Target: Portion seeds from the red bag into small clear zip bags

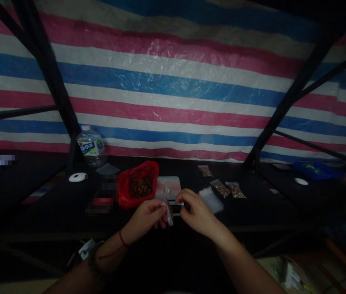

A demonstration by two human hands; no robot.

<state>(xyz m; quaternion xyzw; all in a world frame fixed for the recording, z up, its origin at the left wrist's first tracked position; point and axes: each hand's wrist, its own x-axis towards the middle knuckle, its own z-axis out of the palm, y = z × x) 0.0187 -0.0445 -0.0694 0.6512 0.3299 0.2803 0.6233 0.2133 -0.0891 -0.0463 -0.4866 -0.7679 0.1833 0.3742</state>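
My left hand [152,213] pinches a small clear plastic bag [169,214], which hangs upright at the table's front edge. What it holds is too dim to make out. Beside the bag, my right hand [195,212] has its thumb and forefinger curled but apart, with nothing visible between them. Behind both hands lies a flat pale scale [175,183], with a small clear cup [167,187] on or just above it. Left of that stands a red plastic-lined container [123,188] of brown dried pieces [142,185]. Flat clear bags [212,201] lie just past my right hand.
Three filled small bags, one of them [205,171] farther back, lie on the black table [173,163] at right. At back left stands a large clear bottle [91,149], near a white oval object [78,177]. Dark metal posts [53,81] frame a striped sheet [166,81].
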